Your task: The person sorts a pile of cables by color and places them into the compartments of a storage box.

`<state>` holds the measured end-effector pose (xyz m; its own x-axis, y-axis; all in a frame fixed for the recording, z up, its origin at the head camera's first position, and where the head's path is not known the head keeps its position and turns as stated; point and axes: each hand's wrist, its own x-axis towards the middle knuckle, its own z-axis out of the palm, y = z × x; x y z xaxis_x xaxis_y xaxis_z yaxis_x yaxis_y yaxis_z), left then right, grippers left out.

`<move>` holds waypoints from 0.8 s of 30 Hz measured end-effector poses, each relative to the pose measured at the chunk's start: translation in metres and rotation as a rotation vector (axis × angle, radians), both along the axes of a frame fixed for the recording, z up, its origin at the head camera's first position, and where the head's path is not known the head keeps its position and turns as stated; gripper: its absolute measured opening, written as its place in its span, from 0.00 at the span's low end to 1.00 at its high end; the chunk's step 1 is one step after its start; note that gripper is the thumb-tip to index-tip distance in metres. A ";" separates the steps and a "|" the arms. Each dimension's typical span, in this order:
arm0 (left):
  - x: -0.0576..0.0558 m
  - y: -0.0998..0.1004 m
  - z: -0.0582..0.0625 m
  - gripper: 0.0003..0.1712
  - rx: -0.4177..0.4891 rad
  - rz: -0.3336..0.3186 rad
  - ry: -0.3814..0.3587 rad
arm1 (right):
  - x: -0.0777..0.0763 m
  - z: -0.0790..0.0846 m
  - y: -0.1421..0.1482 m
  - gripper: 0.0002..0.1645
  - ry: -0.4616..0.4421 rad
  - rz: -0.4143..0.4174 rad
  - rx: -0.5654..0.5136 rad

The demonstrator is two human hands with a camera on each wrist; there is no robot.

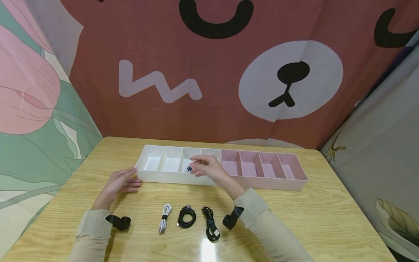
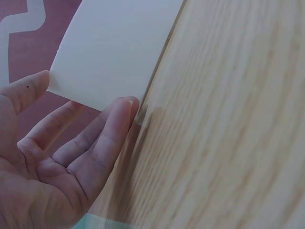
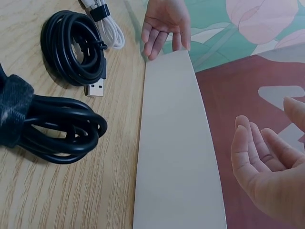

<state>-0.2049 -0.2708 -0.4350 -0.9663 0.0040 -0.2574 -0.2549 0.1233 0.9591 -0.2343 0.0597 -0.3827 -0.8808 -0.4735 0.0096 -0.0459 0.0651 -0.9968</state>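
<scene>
My left hand (image 1: pixel 119 185) rests at the left end of a white divided box (image 1: pixel 176 177). In the left wrist view its thumb touches the upper corner and its fingertips lie against the end wall, low down. My right hand (image 1: pixel 209 169) is over the right part of this box, its fingers loosely bent. Right by its fingertips, in the third compartment from the left, shows a small dark item with pale prongs (image 1: pixel 188 169), partly hidden. From the right wrist view, the right hand (image 3: pixel 271 167) has nothing visible between thumb and fingers.
A pink divided box (image 1: pixel 271 183) adjoins the white one on the right. In front lie a bundled white cable (image 1: pixel 164 217), a coiled black USB cable (image 1: pixel 187 217) and a strapped black cable (image 1: pixel 210 223) on the wooden table (image 1: pixel 340 218). Printed cloth (image 1: pixel 216 120) hangs behind.
</scene>
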 end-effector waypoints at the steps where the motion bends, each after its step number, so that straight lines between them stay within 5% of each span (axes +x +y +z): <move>1: 0.000 0.000 0.000 0.42 -0.001 -0.001 0.000 | 0.001 0.000 -0.001 0.23 -0.004 0.005 0.004; 24: 0.001 -0.001 0.000 0.42 0.016 -0.014 0.010 | 0.014 0.003 -0.013 0.21 0.034 0.130 0.099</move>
<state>-0.2042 -0.2717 -0.4353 -0.9687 0.0213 -0.2475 -0.2437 0.1114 0.9634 -0.2202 0.0471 -0.3800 -0.8117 -0.5839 -0.0135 -0.0942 0.1538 -0.9836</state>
